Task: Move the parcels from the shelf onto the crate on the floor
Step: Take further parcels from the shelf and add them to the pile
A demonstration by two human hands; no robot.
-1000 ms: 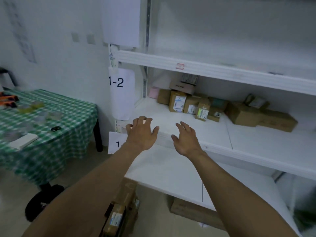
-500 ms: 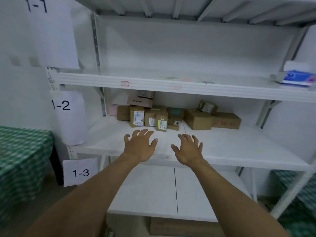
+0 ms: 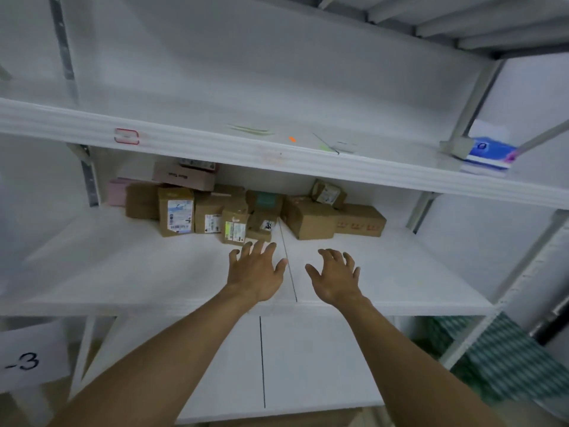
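Several brown cardboard parcels [image 3: 234, 217] stand bunched at the back of the white middle shelf [image 3: 123, 272], with a pink box [image 3: 184, 178] stacked on top at the left and a larger carton [image 3: 308, 220] to the right. My left hand [image 3: 255, 271] reaches over the shelf with fingers spread, its fingertips just short of a small labelled parcel [image 3: 234, 228]. My right hand [image 3: 335, 277] hovers beside it over bare shelf, fingers spread and slightly bent. Neither hand holds anything. The crate is out of view.
The upper shelf [image 3: 277, 155] hangs low over the parcels and carries a blue tissue pack [image 3: 489, 152] at the right. A lower shelf [image 3: 308, 365] lies below my arms. Steel uprights [image 3: 431, 211] frame the right side; a paper label [image 3: 27, 359] hangs at the lower left.
The view has swung right and closer to the shelf. Both hands have reached deeper over the middle shelf towards the parcels, still spread and holding nothing.
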